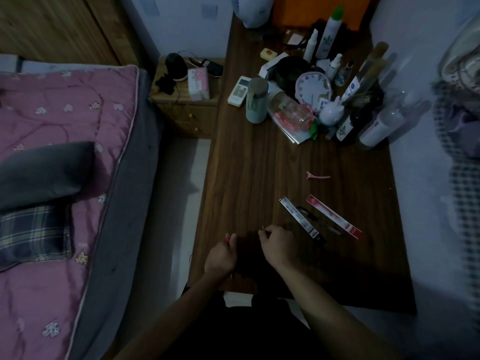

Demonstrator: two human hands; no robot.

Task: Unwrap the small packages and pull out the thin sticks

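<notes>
My left hand [220,255] is curled around a thin red stick-like item [227,239] whose tip pokes out above the fingers, near the left edge of the dark wooden desk [259,165]. My right hand [278,245] is also curled, pinching something small and thin [262,227] at the fingertips; the dim light hides what it is. Both hands hover just above the desk's near part. To the right of my right hand lie a long white-and-black box [298,219], a dark slim tool [319,220] and a long red box [333,216].
A pink hair clip [318,175] lies mid-desk. At the back stand bottles [330,32], a round clock [313,90], a grey tumbler [256,100] and a remote [239,90]. A bed with a pink quilt [52,126] is left, beside a nightstand [187,100].
</notes>
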